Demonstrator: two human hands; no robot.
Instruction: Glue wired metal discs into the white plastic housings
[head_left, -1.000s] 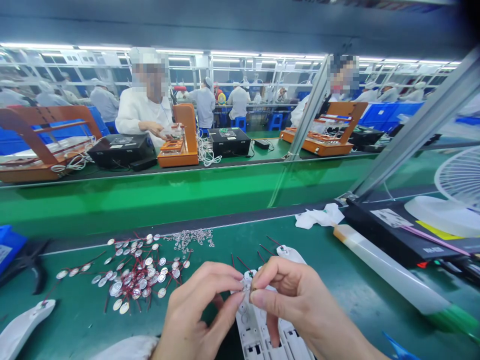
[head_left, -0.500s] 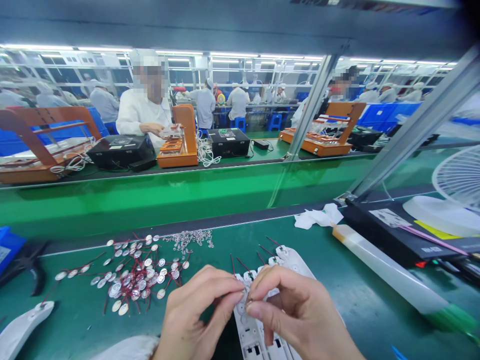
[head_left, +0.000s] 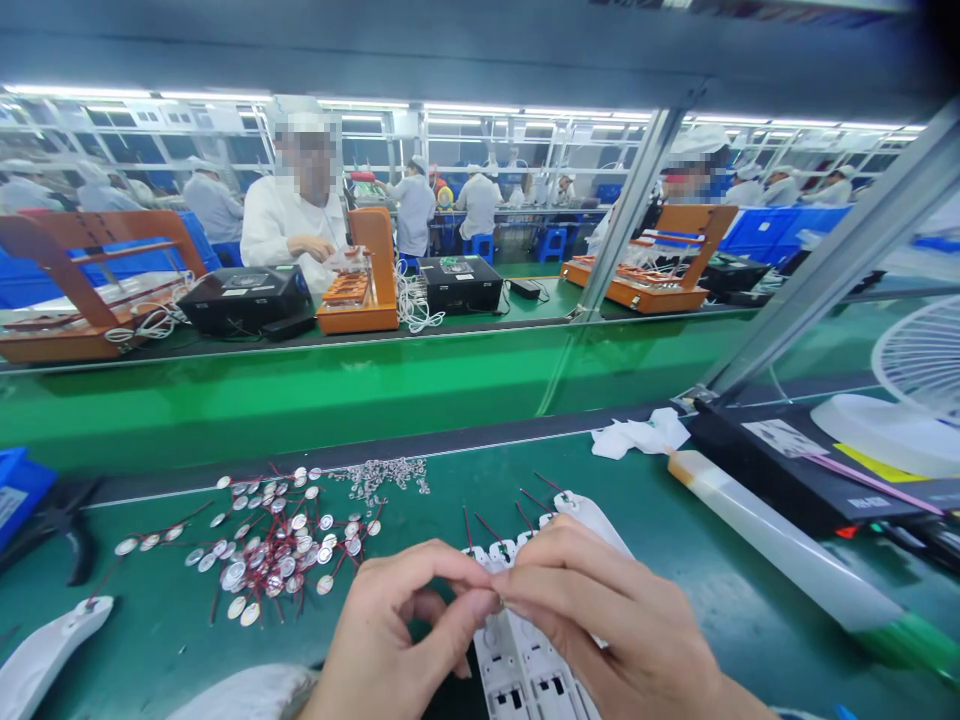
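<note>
My left hand [head_left: 401, 625] and my right hand [head_left: 600, 620] meet at the bottom centre, fingertips pinched together over the top of several white plastic housings [head_left: 525, 665] lying side by side on the green mat. What the fingertips pinch is too small to make out. Thin red wires [head_left: 480, 528] stick up behind the housings. To the left lies a heap of round metal discs with red leads [head_left: 270, 545]. A small pile of tiny silver parts [head_left: 382, 478] sits behind it.
A long white tube with a green end [head_left: 780, 548] lies at the right, near a crumpled white cloth [head_left: 637, 435], a black box [head_left: 810, 470] and a white fan [head_left: 911, 395]. Another white housing [head_left: 49, 650] is at far left, by black pliers [head_left: 64, 520]. A person in white [head_left: 289, 225] works across the green conveyor [head_left: 337, 385].
Both hands have dropped slightly lower over the housings, fingertips staying pinched together. The right hand now covers more of the housings' upper ends.
</note>
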